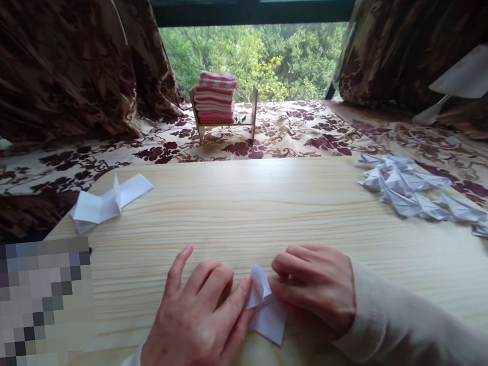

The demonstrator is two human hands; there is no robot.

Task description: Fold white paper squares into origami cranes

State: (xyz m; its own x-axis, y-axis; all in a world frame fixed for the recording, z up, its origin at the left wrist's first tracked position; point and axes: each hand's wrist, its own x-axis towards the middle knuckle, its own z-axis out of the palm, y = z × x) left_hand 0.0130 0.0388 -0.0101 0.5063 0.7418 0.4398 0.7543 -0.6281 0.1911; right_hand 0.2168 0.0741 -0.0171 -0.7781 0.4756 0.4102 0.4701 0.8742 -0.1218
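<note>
A small white folded paper [269,321] lies on the wooden table between my two hands, one flap standing up at its far end. My left hand [197,320] rests over its left side, with the index finger and thumb pressed on the paper and the little finger raised. From the right, my right hand [317,288] holds the other edge, its fingers curled; the tips of its thumb and index finger are partly hidden.
Several folded paper boats [412,187] are grouped at the table's right edge. Folded paper sheets [99,205] lie at the far left. Behind the table [229,207], a small wooden rack [255,113] holds stacked pink-and-white cloths [216,99]. A white lamp [470,72] stands at right.
</note>
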